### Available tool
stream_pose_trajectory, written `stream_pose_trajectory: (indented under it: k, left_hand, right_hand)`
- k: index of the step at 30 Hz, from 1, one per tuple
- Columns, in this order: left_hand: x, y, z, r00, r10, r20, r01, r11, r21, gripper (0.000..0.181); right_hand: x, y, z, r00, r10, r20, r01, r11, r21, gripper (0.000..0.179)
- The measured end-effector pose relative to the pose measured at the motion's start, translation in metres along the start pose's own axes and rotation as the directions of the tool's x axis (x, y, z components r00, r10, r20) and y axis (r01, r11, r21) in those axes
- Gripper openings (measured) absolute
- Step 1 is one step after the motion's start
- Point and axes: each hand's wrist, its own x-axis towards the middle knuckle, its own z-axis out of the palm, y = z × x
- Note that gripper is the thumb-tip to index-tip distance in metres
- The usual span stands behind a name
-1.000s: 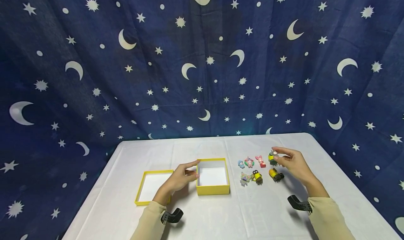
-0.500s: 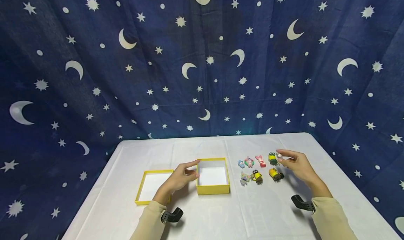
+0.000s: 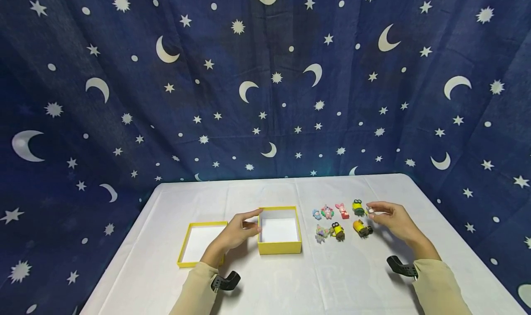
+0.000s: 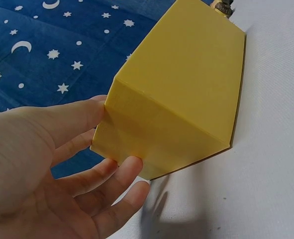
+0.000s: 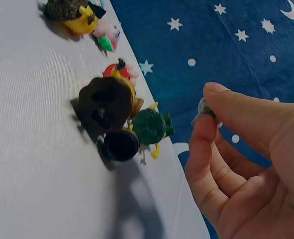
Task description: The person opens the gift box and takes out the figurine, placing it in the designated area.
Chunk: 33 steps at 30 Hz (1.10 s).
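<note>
My left hand (image 3: 237, 232) rests against the left side of a yellow box (image 3: 280, 248) with a white inside. In the left wrist view its thumb and fingers (image 4: 132, 167) touch the outer walls at one corner, loosely bent. My right hand (image 3: 392, 218) pinches a small grey-and-white figurine (image 5: 203, 108) between thumb and index finger, which hide most of it. Just left of this hand stands a yellow-and-green Minion figurine (image 3: 357, 207). A yellow-and-brown Minion figurine (image 3: 362, 229) lies nearer to me.
Left of the box lies its shallow yellow lid (image 3: 181, 259), inside up, partly behind my left forearm. Between box and right hand are a red-and-pink figurine (image 3: 342, 211), another Minion figurine (image 3: 338, 231), a grey figurine (image 3: 321, 233) and several more. A starry blue curtain (image 3: 265, 98) hangs behind the table.
My right hand has moved right and slightly towards me with the small figurine, away from the yellow-and-green Minion figurine it partly covered. The left hand and box stay put.
</note>
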Motion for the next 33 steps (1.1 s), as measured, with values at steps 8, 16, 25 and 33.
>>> stream_pose_trajectory:
  k: [8, 16, 25, 33]
  left_hand:
    - [0.000, 0.000, 0.000, 1.000, -0.001, 0.003, 0.001, 1.000, 0.002, 0.056]
    - [0.000, 0.000, -0.001, 1.000, -0.006, 0.009, 0.006, 1.000, 0.011, 0.056]
    - [0.000, 0.000, -0.001, 1.000, 0.003, 0.012, -0.004, 1.000, 0.012, 0.056]
    - [-0.001, 0.001, -0.001, 1.000, -0.001, 0.004, 0.001, 1.000, 0.023, 0.056]
  right_hand:
    - [-0.002, 0.008, -0.003, 0.995, 0.075, 0.066, -0.074, 0.997, -0.014, 0.049]
    - [-0.004, 0.017, -0.006, 0.987, 0.110, 0.120, -0.107, 0.994, -0.038, 0.051]
    - [-0.005, 0.027, -0.011, 0.976, 0.145, 0.164, -0.135, 0.988, -0.072, 0.050]
    - [-0.009, 0.030, -0.014, 0.973, 0.152, 0.176, -0.138, 0.986, -0.089, 0.049]
